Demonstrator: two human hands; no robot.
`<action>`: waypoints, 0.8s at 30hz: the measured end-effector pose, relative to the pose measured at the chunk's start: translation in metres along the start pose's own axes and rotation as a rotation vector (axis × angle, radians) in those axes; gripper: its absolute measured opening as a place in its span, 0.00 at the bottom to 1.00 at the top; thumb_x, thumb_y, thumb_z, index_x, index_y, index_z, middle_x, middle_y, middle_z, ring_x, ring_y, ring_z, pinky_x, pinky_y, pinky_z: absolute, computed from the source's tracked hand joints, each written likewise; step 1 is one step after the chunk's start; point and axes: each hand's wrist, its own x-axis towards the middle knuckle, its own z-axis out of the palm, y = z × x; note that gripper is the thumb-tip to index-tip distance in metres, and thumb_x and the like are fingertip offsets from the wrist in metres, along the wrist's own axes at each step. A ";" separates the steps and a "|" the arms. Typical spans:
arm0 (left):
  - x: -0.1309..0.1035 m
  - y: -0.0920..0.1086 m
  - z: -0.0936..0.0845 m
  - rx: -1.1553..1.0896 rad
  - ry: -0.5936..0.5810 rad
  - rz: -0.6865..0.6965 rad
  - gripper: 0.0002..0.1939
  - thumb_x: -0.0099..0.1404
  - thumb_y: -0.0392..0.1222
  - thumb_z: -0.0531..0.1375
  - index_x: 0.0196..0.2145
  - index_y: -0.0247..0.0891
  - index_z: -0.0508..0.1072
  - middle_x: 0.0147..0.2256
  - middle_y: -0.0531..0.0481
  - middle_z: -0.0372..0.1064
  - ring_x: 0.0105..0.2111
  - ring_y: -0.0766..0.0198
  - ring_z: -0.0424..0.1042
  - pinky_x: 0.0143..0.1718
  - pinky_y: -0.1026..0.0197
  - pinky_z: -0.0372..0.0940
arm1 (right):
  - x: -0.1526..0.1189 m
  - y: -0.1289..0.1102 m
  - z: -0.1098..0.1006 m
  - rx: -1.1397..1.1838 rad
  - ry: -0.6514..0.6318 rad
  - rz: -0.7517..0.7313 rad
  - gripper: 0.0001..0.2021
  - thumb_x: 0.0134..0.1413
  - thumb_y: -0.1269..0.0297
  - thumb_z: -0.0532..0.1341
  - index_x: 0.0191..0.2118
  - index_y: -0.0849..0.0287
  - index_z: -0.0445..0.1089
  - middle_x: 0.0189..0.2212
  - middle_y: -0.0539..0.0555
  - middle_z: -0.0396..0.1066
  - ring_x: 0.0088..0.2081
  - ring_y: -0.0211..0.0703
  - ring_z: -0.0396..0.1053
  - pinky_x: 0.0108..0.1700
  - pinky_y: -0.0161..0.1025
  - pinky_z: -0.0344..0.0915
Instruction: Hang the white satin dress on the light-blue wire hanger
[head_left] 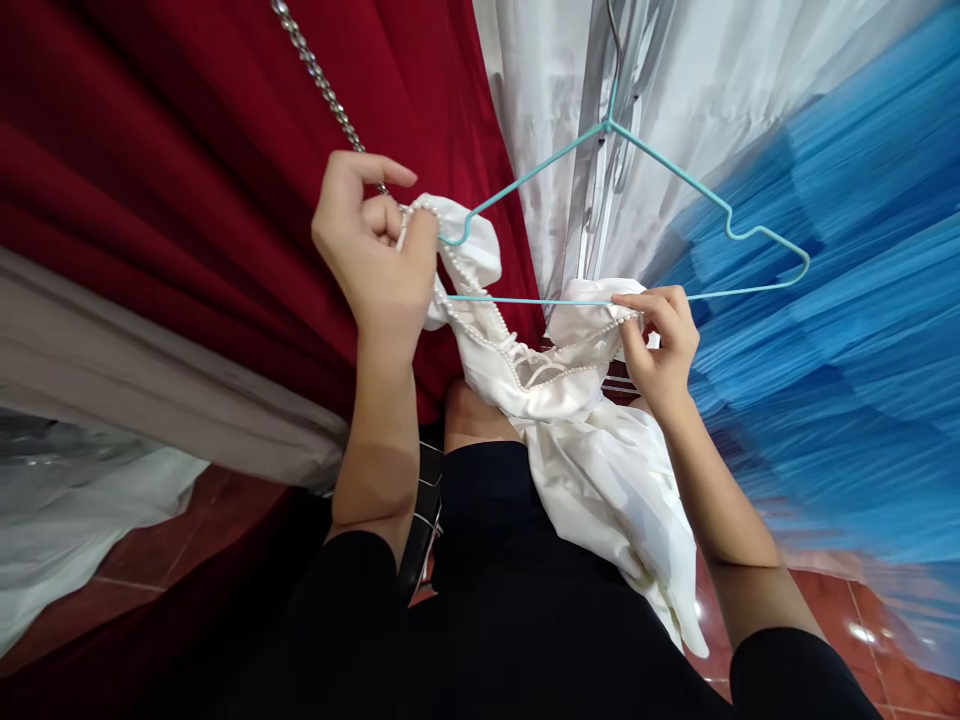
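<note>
A white dress (600,460) with pearl-like trim and lacing hangs down between my arms. Around its left shoulder part my left hand (379,235) is closed, thumb on the beaded edge. The left end of a light blue wire hanger (675,170) reaches into that shoulder part. My right hand (661,335) pinches the beaded edge of the right shoulder part, close to the hanger's bottom bar. The hanger's right end sticks out past my right hand, with no cloth on it.
Dark red cloth (225,180) hangs at the left, with a beaded chain (319,75) before it. Blue tulle (840,330) fills the right side. Behind the hanger are white cloth (532,110) and a metal stand (596,200). Red floor tiles (161,535) show below.
</note>
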 end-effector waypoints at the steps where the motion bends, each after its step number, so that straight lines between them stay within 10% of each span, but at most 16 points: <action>1: -0.001 0.005 0.006 0.008 -0.013 0.001 0.26 0.56 0.11 0.64 0.41 0.40 0.69 0.25 0.64 0.53 0.19 0.75 0.52 0.21 0.63 0.46 | -0.001 0.000 0.001 -0.004 0.003 0.004 0.10 0.70 0.66 0.61 0.47 0.50 0.81 0.37 0.50 0.72 0.33 0.38 0.66 0.31 0.38 0.67; 10: -0.074 0.103 0.032 -0.148 -0.306 0.186 0.05 0.75 0.39 0.58 0.47 0.45 0.71 0.45 0.46 0.75 0.48 0.52 0.77 0.53 0.48 0.72 | 0.001 0.004 0.002 -0.036 0.030 0.003 0.13 0.66 0.70 0.59 0.47 0.51 0.81 0.38 0.51 0.72 0.38 0.40 0.73 0.38 0.41 0.71; 18: -0.108 0.085 0.064 -0.012 -0.521 0.103 0.14 0.82 0.34 0.54 0.49 0.43 0.80 0.41 0.49 0.82 0.42 0.55 0.77 0.52 0.51 0.65 | -0.009 0.009 0.000 -0.038 0.053 -0.078 0.15 0.66 0.70 0.59 0.50 0.48 0.80 0.44 0.53 0.73 0.47 0.47 0.75 0.48 0.49 0.76; 24: -0.099 0.085 0.050 -0.062 -0.551 0.088 0.15 0.80 0.33 0.58 0.52 0.44 0.84 0.49 0.48 0.85 0.45 0.56 0.80 0.52 0.52 0.66 | 0.006 0.055 -0.056 -0.245 0.582 -0.042 0.14 0.50 0.79 0.61 0.40 0.55 0.74 0.44 0.56 0.66 0.43 0.43 0.69 0.32 0.38 0.61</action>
